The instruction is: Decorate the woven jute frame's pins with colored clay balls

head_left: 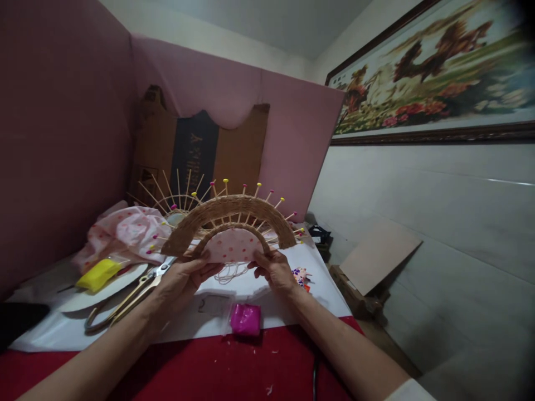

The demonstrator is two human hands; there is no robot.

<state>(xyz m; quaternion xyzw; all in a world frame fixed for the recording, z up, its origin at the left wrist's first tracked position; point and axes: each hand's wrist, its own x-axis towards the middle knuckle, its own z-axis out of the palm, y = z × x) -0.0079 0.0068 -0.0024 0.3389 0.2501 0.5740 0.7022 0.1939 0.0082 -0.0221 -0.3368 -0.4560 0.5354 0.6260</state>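
I hold up a half-round craft piece wound with brown twine, with thin wooden sticks fanning out from it, each tipped with a pink or yellow bead. Its centre is pink dotted fabric. My left hand grips its lower left edge with fingers closed on it. My right hand pinches the lower right edge. A loose end of twine hangs below the piece. A second, similar stick fan stands behind it.
Large scissors lie on a white sheet over a red tablecloth. A yellow clay bag, a pink clay bag, dotted pink fabric and a small colourful figure lie around. Pink panels and cardboard close off the back.
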